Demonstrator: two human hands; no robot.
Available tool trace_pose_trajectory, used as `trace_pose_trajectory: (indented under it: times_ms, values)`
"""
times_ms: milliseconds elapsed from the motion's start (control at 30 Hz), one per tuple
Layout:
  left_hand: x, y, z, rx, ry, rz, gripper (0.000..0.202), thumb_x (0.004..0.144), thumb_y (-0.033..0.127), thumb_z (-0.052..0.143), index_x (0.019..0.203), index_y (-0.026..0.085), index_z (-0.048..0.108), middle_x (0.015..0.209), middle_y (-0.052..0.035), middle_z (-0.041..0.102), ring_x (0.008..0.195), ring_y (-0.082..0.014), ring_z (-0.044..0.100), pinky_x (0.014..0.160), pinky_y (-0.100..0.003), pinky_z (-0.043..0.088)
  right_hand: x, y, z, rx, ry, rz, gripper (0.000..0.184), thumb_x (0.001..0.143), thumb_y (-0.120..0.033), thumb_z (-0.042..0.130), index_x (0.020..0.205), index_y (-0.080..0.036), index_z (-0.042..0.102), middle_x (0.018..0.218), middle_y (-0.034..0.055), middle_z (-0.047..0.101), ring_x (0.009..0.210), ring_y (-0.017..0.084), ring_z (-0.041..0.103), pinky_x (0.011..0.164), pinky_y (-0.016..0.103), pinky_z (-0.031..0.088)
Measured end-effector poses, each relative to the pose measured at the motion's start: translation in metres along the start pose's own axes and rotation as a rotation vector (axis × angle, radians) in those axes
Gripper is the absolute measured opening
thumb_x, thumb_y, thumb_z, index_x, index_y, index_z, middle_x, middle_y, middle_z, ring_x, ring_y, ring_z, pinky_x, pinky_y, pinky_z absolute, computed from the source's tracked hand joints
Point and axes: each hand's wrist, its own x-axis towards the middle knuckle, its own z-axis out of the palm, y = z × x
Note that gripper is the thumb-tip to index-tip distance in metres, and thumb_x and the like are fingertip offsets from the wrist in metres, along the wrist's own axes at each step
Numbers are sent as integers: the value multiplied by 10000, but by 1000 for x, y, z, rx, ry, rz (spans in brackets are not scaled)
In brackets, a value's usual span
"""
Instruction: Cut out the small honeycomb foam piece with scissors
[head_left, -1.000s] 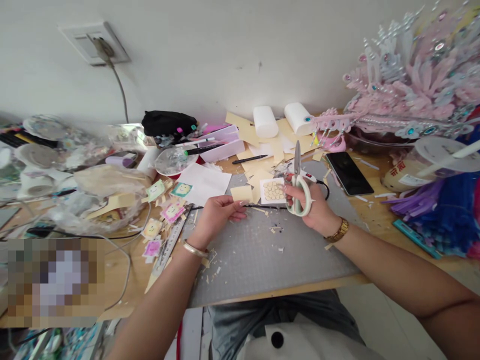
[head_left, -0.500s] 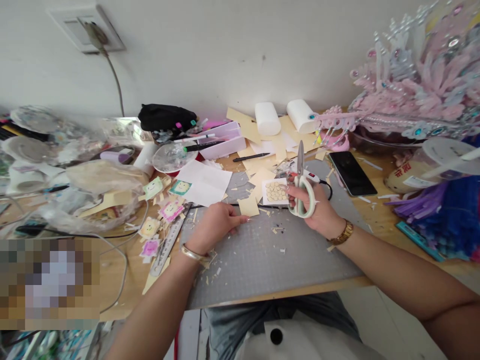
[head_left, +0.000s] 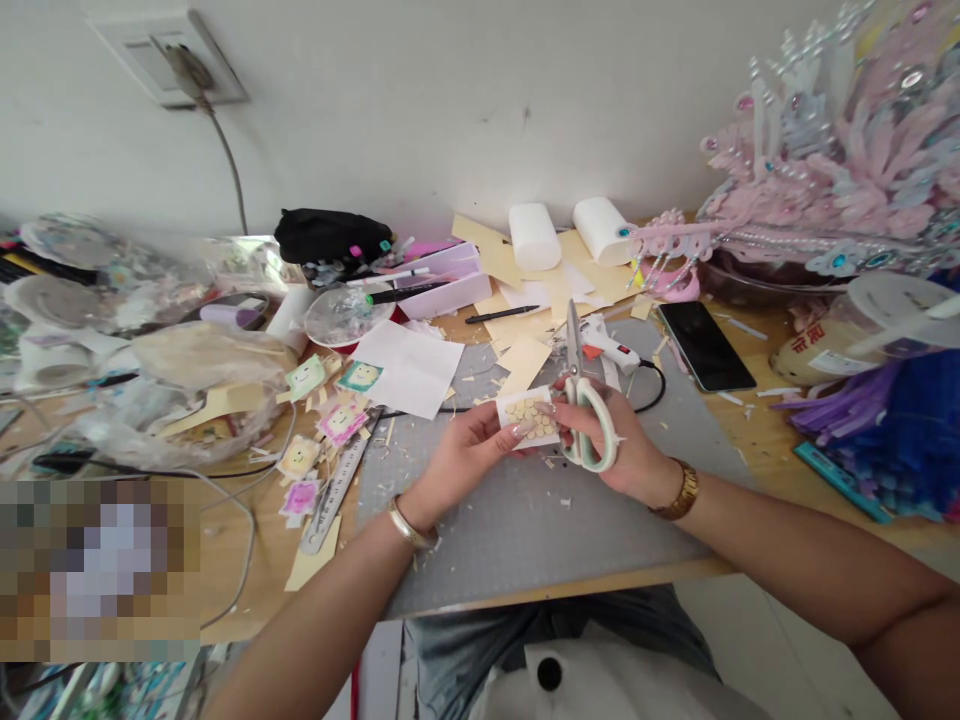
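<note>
Between both hands is a small white card [head_left: 531, 418] covered with several round cream discs. My left hand [head_left: 461, 460] pinches its near left side with the thumb on top. A pair of scissors [head_left: 596, 425] with pale green handles stays in my right hand [head_left: 634, 455], blades upward, while fingers of that hand touch the card's right side. Beneath lies the grey cutting mat [head_left: 600, 520], strewn with paper scraps. Just beyond the hands are a white glue gun [head_left: 613, 347] and a cream paper piece [head_left: 525, 360].
Left of the mat lie a metal ruler [head_left: 334, 490], a pink smiley square [head_left: 343, 422] and a white sheet [head_left: 412, 365]. A black phone [head_left: 705, 345] and a lidded drink cup [head_left: 832, 340] are at right. A lilac box [head_left: 450, 280] stands near the wall.
The white card has come up off the mat and moved left and nearer, into both hands. My left hand has moved right to it. The small cream square no longer shows.
</note>
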Motion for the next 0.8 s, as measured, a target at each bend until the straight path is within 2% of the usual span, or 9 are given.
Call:
trace_pose_trajectory:
  times_ms: [133,333,500,567,600,667,767,800]
  values:
    - [-2,-4,5,-102,8,-65,472,747,548,697,1030,170,708,937,-81,747,769,-224,709,716,-338,569,-1,1,2,-8,6,-22,434,498,-377,857,791,-217,580,591,-72,554,440,76,479,394,212,395]
    - [-1,-10,7,-166,80,-64,421,778,498,684,1047,175,717,954,-72,754,781,-226,714,705,-344,585,3,4,0,-27,-15,-57,445,504,-393,869,803,-214,593,614,-66,566,446,72,482,390,202,402]
    - [0,-5,-5,-111,148,-34,365,776,471,698,944,149,734,883,-77,757,697,-194,700,680,-322,580,9,-18,-14,-195,-120,-23,494,481,-450,887,823,-218,618,657,-35,606,436,83,484,377,216,387]
    - [0,-3,-10,-119,157,-31,357,767,469,709,905,141,734,844,-77,754,659,-181,689,660,-311,578,9,-31,-24,-241,-198,-82,477,512,-519,863,799,-220,627,725,9,650,519,119,540,420,236,415]
    - [0,-2,-12,-130,157,-29,360,760,470,715,898,138,734,831,-78,753,646,-177,685,650,-306,577,8,-36,-29,-269,-250,-143,456,550,-529,847,827,-226,647,787,30,676,571,125,552,474,247,442]
    - [0,-1,-14,-156,146,-25,373,748,472,725,909,135,736,823,-80,752,633,-173,682,633,-298,575,6,-44,-41,-346,-390,-167,452,623,-551,800,922,-234,680,850,53,700,620,135,565,547,267,467]
    - [-1,0,-14,-192,113,-31,378,754,463,724,935,131,738,837,-90,754,635,-176,688,607,-286,570,3,-45,-59,-488,-577,-30,498,687,-562,748,1037,-212,687,850,81,711,608,144,567,511,260,443]
    - [-1,0,-14,-201,100,-34,372,759,456,722,935,129,740,841,-93,754,642,-179,692,600,-282,569,3,-44,-64,-531,-604,27,506,696,-564,739,1047,-203,686,829,84,710,585,146,563,485,256,436]
